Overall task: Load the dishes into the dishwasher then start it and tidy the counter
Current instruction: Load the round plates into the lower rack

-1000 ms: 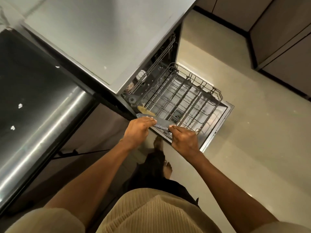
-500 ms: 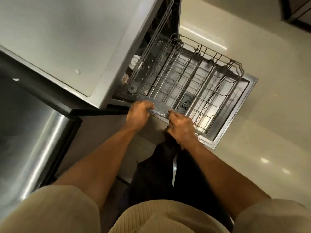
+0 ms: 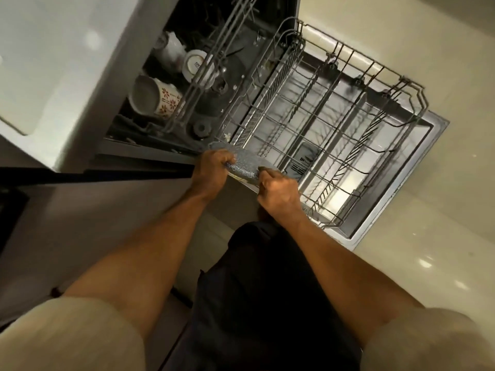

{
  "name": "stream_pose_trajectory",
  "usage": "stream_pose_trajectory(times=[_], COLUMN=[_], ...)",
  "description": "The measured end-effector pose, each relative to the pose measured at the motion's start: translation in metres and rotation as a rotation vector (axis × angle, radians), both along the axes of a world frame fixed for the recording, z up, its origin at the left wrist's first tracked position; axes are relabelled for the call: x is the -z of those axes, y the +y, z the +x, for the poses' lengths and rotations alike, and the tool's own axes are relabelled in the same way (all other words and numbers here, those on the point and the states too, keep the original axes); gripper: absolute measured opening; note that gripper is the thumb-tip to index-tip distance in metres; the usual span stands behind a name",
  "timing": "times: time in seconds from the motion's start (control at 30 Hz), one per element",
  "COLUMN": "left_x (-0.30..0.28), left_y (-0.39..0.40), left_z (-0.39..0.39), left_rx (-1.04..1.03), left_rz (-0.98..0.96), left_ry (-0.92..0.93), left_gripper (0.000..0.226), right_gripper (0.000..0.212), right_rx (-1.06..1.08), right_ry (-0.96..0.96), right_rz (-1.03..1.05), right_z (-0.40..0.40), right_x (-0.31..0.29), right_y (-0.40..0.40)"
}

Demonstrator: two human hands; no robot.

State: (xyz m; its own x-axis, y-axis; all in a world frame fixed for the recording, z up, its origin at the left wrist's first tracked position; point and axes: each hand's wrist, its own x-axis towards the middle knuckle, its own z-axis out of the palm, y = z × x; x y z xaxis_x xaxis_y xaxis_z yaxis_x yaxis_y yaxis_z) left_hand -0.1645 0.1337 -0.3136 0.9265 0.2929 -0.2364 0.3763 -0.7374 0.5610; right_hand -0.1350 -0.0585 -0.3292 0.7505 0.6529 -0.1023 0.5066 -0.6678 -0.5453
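Observation:
A grey speckled plate (image 3: 242,167) is held edge-on at the near left corner of the pulled-out lower rack (image 3: 334,135). My left hand (image 3: 211,172) grips its left rim and my right hand (image 3: 278,194) grips its right rim. The wire rack rests over the open dishwasher door (image 3: 401,199) and shows no dishes in it. Farther in, the upper rack (image 3: 203,76) holds a floral mug (image 3: 158,99) and a white cup (image 3: 197,65) lying on their sides.
The pale counter top (image 3: 67,62) runs along the upper left above the dishwasher. A dark appliance front (image 3: 16,204) is at the left edge. Glossy cream floor (image 3: 442,263) spreads to the right of the door. My legs stand just below the plate.
The view has dropped lower and closer to the dishwasher, so the upper rack with its cups shows. Both hands kept hold of the plate and brought it to the rack's near corner.

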Motion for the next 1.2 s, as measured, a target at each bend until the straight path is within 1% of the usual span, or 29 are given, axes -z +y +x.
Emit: stream_pose_trajectory(times=[0.1,0.2,0.3,0.4,0.57,0.73,0.83,0.9,0.97,1.03,1.07,1.13,1.2], left_x=[0.028,0.045,0.053,0.056,0.048,0.051,0.056,0.061,0.069,0.075,0.078,0.080,0.077], left_y=[-0.001,0.004,0.020,0.028,0.017,0.007,0.011,0.016,0.024,0.029,0.031,0.030,0.027], left_z=[0.002,0.003,0.005,0.005,-0.003,-0.004,0.001,0.004,0.005,0.006,0.007,0.008,0.006], left_rx=[-0.027,-0.092,-0.121,-0.135,-0.097,-0.090,-0.072,-0.056,-0.029,0.046,0.074,0.074,0.068], left_rz=[0.002,-0.001,0.000,-0.005,-0.046,-0.041,-0.019,0.020,0.070,0.133,0.159,0.184,0.197], left_ry=[-0.001,-0.020,-0.037,-0.026,-0.009,0.039,0.090,0.129,0.173,0.236,0.271,0.329,0.350], left_gripper=[0.041,0.040,0.043,0.046,0.041,0.038,0.043,0.044,0.040,0.037,0.037,0.043,0.048], right_gripper=[0.035,0.032,0.025,0.025,0.026,0.031,0.032,0.028,0.020,0.011,0.010,0.020,0.042], right_rx=[0.002,-0.009,-0.006,0.008,-0.013,0.014,0.029,0.031,0.023,-0.012,-0.032,-0.058,-0.073], right_ry=[0.014,-0.012,-0.018,-0.011,-0.018,0.090,0.153,0.205,0.266,0.324,0.348,0.375,0.405], right_rz=[0.007,0.060,0.114,0.120,0.092,-0.002,-0.041,-0.063,-0.089,-0.122,-0.136,-0.134,-0.132], right_z=[0.003,0.003,0.001,0.001,-0.003,0.004,0.010,0.013,0.016,0.017,0.016,0.014,0.011], right_x=[0.022,0.035,0.040,0.043,0.046,0.052,0.056,0.062,0.068,0.073,0.075,0.077,0.075], right_y=[-0.001,0.006,0.019,0.028,0.019,0.009,0.012,0.016,0.019,0.017,0.016,0.012,0.010])
